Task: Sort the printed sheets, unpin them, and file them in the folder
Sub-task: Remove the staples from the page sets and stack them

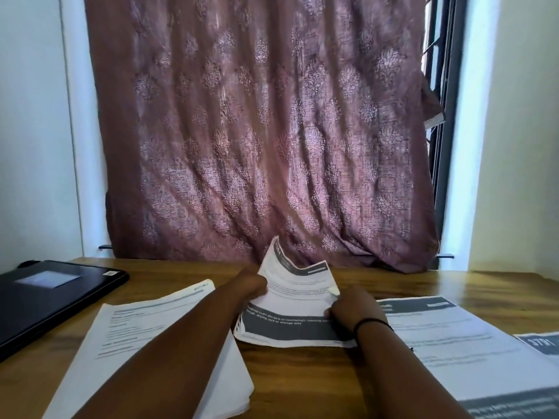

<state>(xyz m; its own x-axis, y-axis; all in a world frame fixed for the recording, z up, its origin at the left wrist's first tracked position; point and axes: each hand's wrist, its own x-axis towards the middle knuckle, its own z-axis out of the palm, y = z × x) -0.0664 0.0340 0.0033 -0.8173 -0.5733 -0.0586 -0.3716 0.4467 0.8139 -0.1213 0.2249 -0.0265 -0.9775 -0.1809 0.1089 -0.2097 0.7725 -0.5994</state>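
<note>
A small bundle of printed sheets [290, 325] with dark grey header bands lies at the middle of the wooden table [302, 382]. Its upper pages are curled up and back. My left hand [252, 282] grips the left edge of the lifted pages. My right hand [354, 306] pinches the bundle at its right side, near a pale corner. A stack of white printed sheets [145, 352] lies to the left under my left forearm. More printed sheets [453, 343] lie to the right. The black folder [51, 291] lies closed at the far left.
A patterned mauve curtain [257, 131] hangs behind the table's far edge. A window frame with bars [438, 86] shows at its right. Another grey-banded sheet [541, 343] lies at the right edge.
</note>
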